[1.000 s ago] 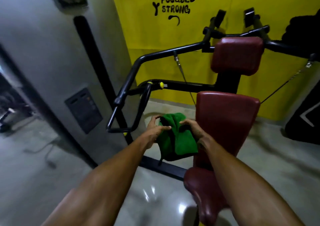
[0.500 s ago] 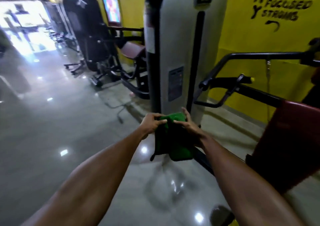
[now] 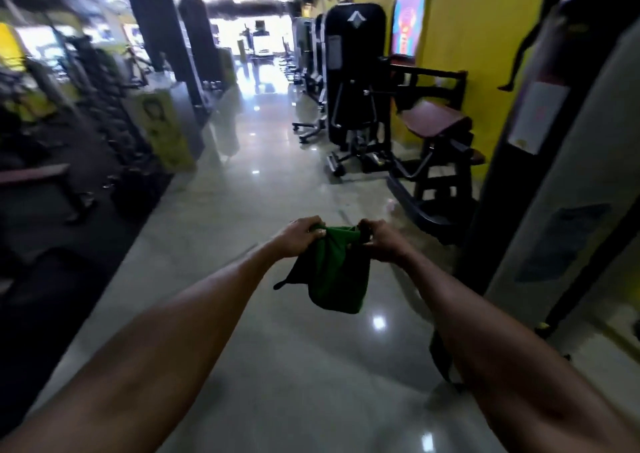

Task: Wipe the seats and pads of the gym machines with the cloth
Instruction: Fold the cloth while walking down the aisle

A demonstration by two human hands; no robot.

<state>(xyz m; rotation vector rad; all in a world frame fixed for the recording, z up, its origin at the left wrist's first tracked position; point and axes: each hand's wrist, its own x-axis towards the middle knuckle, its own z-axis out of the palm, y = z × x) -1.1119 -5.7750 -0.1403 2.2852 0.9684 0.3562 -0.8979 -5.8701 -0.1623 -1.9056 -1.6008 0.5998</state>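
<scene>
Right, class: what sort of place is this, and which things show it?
A gym, most likely: a tall black weight machine with a maroon padded seat stands by the yellow wall, and more machines line the glossy aisle.

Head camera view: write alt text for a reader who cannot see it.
A left hand and right hand hold a bunched green cloth by its top edge over a glossy floor. Ahead right, a black machine with a maroon seat stands by a yellow wall.

We've got a soft, matt green fabric cloth [image 3: 334,276] dead centre, a glossy pale polished floor [image 3: 270,182] throwing light spots, and at 2 o'clock a smooth maroon vinyl-looking seat pad [image 3: 437,120].
</scene>
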